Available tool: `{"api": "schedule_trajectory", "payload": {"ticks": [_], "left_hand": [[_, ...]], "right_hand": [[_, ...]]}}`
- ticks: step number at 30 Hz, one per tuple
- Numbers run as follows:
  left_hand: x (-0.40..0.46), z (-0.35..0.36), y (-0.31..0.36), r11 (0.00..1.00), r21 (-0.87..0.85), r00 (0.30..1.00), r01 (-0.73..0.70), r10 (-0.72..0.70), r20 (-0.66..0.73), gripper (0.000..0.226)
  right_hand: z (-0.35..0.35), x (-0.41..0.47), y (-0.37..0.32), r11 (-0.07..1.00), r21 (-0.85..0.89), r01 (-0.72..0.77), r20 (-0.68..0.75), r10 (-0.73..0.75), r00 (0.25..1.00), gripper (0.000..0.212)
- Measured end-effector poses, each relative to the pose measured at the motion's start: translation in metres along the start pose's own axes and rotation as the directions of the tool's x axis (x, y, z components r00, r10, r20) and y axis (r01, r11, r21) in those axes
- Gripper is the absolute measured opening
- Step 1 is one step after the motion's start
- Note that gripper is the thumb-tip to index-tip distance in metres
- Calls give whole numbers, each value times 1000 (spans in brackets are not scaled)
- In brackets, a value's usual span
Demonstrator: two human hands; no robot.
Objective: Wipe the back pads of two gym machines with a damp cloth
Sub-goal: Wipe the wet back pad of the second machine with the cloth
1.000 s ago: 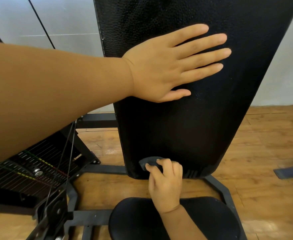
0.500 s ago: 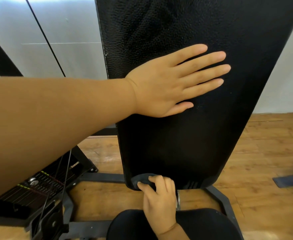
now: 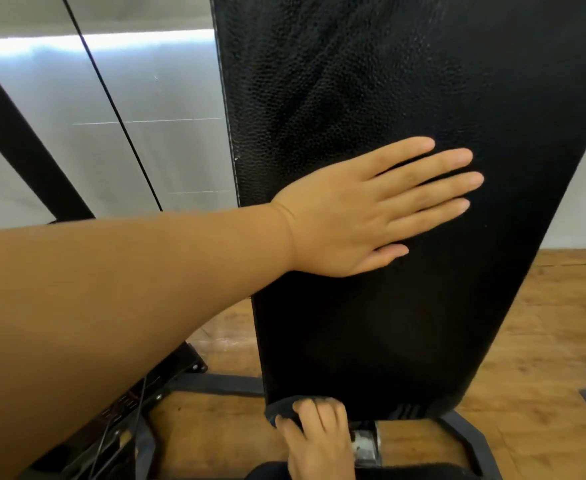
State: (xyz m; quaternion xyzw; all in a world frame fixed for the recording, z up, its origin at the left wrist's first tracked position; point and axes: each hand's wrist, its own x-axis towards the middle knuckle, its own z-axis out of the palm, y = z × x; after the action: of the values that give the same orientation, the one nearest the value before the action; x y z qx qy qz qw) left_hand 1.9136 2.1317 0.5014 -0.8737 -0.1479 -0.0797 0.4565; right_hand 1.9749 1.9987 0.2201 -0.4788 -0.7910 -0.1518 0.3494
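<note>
Cloth spot: The dark cloth (image 3: 282,410) is at the bottom left corner of the back pad (image 3: 371,323). A second ago it was a little higher and more to the right, fully on the pad. Now it hangs half off the bottom edge.
Right hand: The right hand (image 3: 319,434) has its fingers curled on top of the cloth and presses it to the pad's bottom corner.
Left hand: The left hand (image 3: 360,213) lies flat on the pad, far above the cloth, fingers straight and spread. It holds nothing. It has slid lower on the pad than before.
What it means: The wipe looks like it has reached the very bottom, so this pad may be almost done. I can't see a second machine.
Edges: The pad's left edge is right by the cloth. The seat (image 3: 423,471) is just under the wiping hand. A metal part (image 3: 366,441) sits just to its right.
Room to move: Lots of bare pad to the right of the cloth and above it. There is almost no room below.
</note>
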Motion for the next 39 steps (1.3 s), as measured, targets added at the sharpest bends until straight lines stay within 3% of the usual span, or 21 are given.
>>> {"api": "schedule_trajectory", "payload": {"ticks": [3,7,16,20,23,29,31,35,39], "left_hand": [[-1,1,0,1000,1,1000,4,-4,7,61],[0,0,1,1000,5,1000,0,0,10,61],[0,1,1,999,44,1000,1,-2,17,61],[0,-1,0,999,45,1000,0,-1,24,61],[0,0,0,997,75,1000,4,-6,29,61],[-4,1,14,983,172,998,60,-63,13,59],[-11,4,30,989,126,996,83,-88,32,59],[-39,15,72,999,-40,991,-27,32,129,64],[-49,24,83,998,-59,989,-34,42,140,64]], "right_hand": [[-16,21,-8,995,93,-40,-71,46,996,19],[-15,33,-13,994,76,-73,-132,83,988,20],[-10,22,-7,999,46,13,-110,-8,994,18],[-20,31,-7,996,79,30,-100,-22,995,40],[-23,29,-4,994,63,85,-31,-84,996,26],[-19,23,-4,995,50,87,-10,-87,996,21],[-20,21,-5,994,54,90,-13,-90,996,22],[-21,19,-1,988,58,141,-6,-141,990,21],[-20,12,5,978,57,199,30,-201,979,18]]}}
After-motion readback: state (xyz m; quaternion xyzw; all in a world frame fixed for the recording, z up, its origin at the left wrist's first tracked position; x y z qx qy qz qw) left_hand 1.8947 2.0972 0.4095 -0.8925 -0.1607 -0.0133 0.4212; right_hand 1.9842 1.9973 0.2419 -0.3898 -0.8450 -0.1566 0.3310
